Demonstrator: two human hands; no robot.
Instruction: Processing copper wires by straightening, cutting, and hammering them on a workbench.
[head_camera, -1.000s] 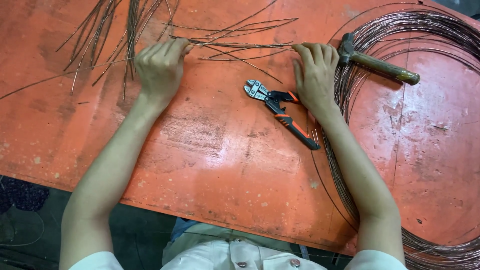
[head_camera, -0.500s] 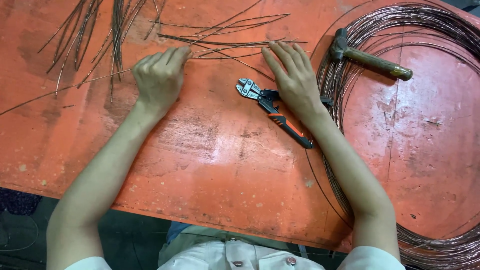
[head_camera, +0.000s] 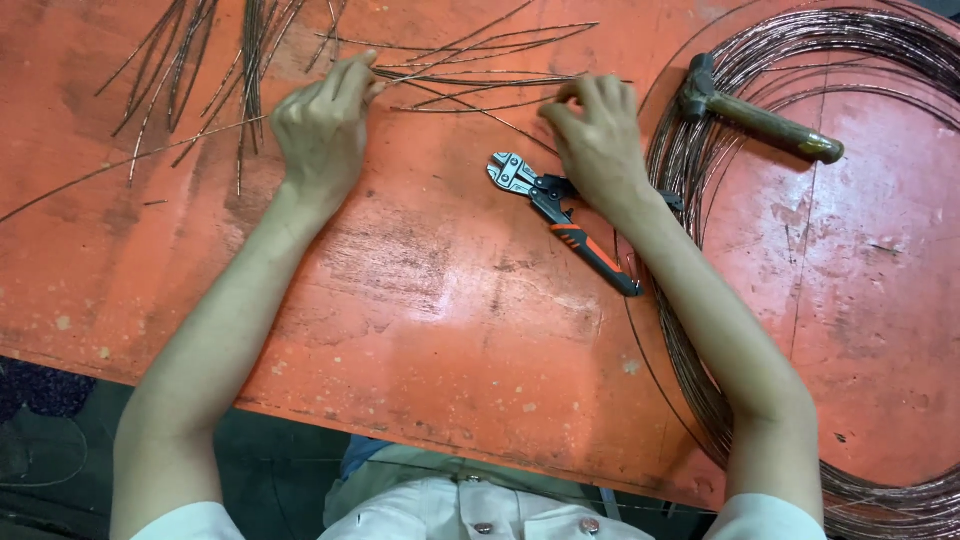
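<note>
In the head view, the left hand (head_camera: 322, 128) and right hand (head_camera: 597, 140) pinch opposite ends of cut wire pieces (head_camera: 470, 80) lying on the orange table (head_camera: 400, 300). Bolt cutters (head_camera: 560, 215) lie just beside the right wrist, near a wire coil (head_camera: 700, 160) and hammer (head_camera: 760, 118).

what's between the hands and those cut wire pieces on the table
Nothing visible. The left hand and right hand both already touch the loose cut wires. The cutters lie nearer the person, partly under the right wrist.

Workshop: worn orange bench (head_camera: 420, 300), wire coil (head_camera: 800, 100), hammer (head_camera: 760, 120), cutters (head_camera: 560, 205).
</note>
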